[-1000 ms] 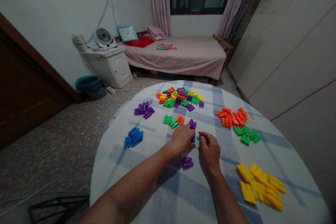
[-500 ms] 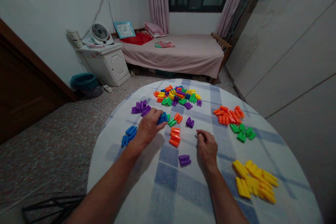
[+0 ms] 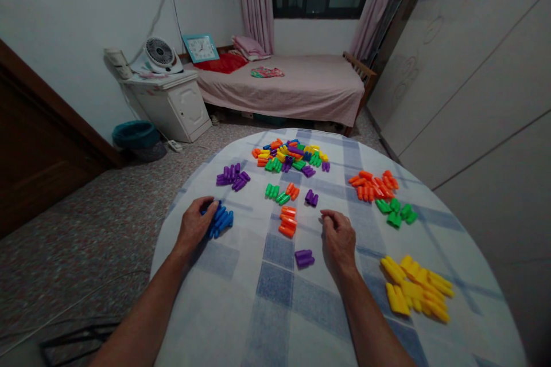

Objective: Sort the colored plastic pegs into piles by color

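Two hands (image 3: 340, 238), one mixed heap (image 3: 293, 151), pieces (image 3: 288, 222) in five colours
One blue pile (image 3: 222, 221), one yellow pile (image 3: 414, 288), two curtains (image 3: 255, 6), one fan (image 3: 159, 51), one clock (image 3: 201, 47)

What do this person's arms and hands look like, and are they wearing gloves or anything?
No gloves: the left hand and right hand are both bare. The left forearm and right forearm narrow towards the wrists, with no sleeves, watch or bracelet showing. Rings would be too small to tell.
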`<state>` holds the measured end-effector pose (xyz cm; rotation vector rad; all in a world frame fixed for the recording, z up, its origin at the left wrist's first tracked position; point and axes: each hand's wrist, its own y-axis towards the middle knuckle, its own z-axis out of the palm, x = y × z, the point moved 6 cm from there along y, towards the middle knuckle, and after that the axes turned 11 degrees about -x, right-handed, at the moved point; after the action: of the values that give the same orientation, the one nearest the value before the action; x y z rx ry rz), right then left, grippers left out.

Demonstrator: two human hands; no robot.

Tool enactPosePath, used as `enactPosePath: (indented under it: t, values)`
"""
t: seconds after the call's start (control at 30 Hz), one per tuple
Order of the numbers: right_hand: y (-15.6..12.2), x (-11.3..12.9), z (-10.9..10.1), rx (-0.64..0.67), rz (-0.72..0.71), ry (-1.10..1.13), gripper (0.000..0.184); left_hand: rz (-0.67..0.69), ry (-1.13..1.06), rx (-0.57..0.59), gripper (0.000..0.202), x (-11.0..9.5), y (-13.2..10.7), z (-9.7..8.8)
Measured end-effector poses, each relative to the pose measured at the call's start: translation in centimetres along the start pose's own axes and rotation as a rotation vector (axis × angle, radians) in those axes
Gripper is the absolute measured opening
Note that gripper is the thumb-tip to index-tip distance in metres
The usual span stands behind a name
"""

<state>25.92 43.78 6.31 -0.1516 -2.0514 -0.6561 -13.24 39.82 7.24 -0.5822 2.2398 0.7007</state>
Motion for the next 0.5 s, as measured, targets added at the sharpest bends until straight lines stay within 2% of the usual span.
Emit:
enactPosePath:
  t: [0.07,0.13,0.2,0.27,0.3,0.4,0.43,0.5]
  values:
    - [0.0,0.0,0.0,0.001,-0.001,-0.001,0.036,0.023,-0.027,0.007,0.036,-0.4,0.3,0.0]
    - [-0.1,-0.1,0.0,0.001,-0.001,0.0,0.035,0.148,0.029,-0.044,0.033,-1.7,0.5,-0.5]
    - [-0.1,-0.1,0.1,-0.003,-0.003,-0.001,0.035,0.297,0.089,-0.131,0.031,-3.9,0.2,-1.1]
    - [-0.1,-0.1,0.2,-0.004,-0.006,-0.001,0.034,0.391,0.074,-0.137,0.029,-6.8,-1.0,-0.8]
    - [-0.1,-0.2,0.2,-0.003,-0.009,0.001,0.034,0.42,0.029,-0.08,0.028,-8.5,-2.0,-0.2]
    - [-0.1,-0.2,0.2,-0.007,-0.005,0.018,0.033,0.579,-0.114,0.352,0.025,-14.0,-7.3,3.5]
    - [-0.1,-0.3,0.1,-0.016,0.002,0.028,0.033,0.658,-0.113,0.478,0.025,-15.5,-9.4,4.9]
    - [-0.1,-0.4,-0.2,-0.042,0.033,0.063,0.032,0.796,0.0,0.618,0.031,-17.3,-12.9,7.3]
